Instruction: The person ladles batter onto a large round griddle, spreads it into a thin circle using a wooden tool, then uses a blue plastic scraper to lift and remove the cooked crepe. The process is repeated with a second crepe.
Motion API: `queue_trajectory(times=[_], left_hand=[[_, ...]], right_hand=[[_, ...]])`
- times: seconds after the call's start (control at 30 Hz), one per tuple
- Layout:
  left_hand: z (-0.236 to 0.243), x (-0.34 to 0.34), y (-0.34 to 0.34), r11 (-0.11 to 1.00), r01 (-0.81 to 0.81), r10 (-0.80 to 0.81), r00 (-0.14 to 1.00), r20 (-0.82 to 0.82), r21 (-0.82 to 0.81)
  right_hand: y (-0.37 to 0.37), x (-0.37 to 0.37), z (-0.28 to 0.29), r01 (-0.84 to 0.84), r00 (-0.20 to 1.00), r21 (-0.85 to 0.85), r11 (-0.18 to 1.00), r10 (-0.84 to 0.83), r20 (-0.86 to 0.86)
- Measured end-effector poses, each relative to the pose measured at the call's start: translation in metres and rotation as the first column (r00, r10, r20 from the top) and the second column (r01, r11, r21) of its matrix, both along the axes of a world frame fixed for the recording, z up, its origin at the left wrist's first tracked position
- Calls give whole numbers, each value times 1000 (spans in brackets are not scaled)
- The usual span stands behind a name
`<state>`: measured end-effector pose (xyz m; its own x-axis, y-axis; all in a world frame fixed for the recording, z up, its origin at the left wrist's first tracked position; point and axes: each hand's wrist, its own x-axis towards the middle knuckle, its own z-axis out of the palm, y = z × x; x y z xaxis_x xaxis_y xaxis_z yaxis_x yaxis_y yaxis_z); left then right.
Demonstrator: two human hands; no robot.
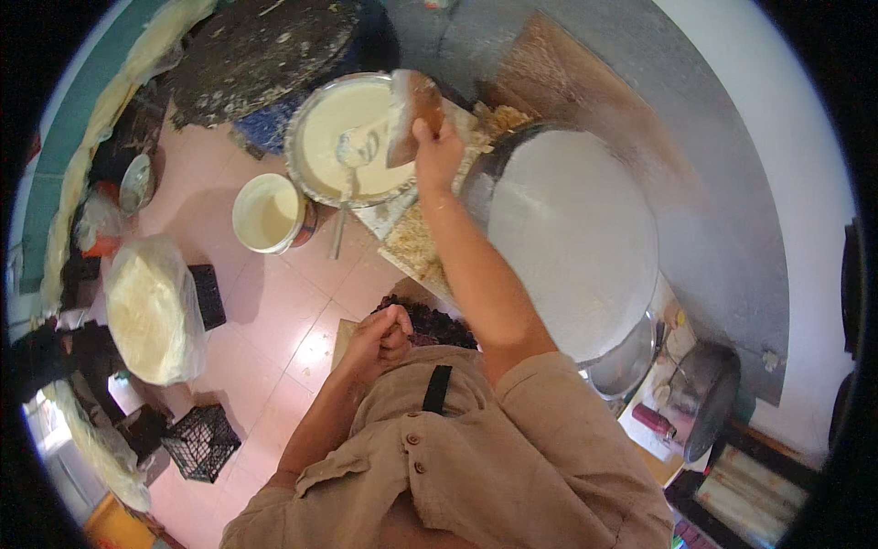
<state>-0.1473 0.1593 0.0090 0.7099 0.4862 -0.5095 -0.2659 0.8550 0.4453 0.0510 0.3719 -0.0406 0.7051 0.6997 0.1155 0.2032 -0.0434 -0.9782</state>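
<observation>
My right hand [439, 156] grips a brown, curved-edged scraper [422, 108] with pale batter along one side. It is over the right rim of a wide basin [297, 174] of cream-coloured batter [334, 114]. A ladle [347, 183] rests in the basin, its handle sticking out over the near rim. Under my right forearm and to its right lies a big round griddle, its top covered by a thin white sheet of batter [576, 238]. My left hand [380, 343] is held at my waist, fingers curled into a loose fist, with nothing showing in it.
A white bucket [267, 213] stands on the pink tiled floor left of the basin. Farther left are a stack of pale round sheets in plastic [154, 311] and a black crate [201, 444]. A metal bowl [626, 361] and a dark pan [709, 403] sit near right.
</observation>
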Motion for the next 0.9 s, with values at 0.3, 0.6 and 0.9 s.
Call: queue_trajectory(times=[0.3,0.6,0.9], left_hand=[[-3,-32,-12,980,-197,196,979,-47,-11],[-2,8,-7,999,24,-23,1000,-20,27],[3,54,-29,986,164,-164,986,-38,2]], right_hand=[[-135,148,60,17,930,-138,990,35,366],[-292,327,31,548,543,-342,764,-13,840],[-325,226,-2,-40,394,-245,969,241,887]])
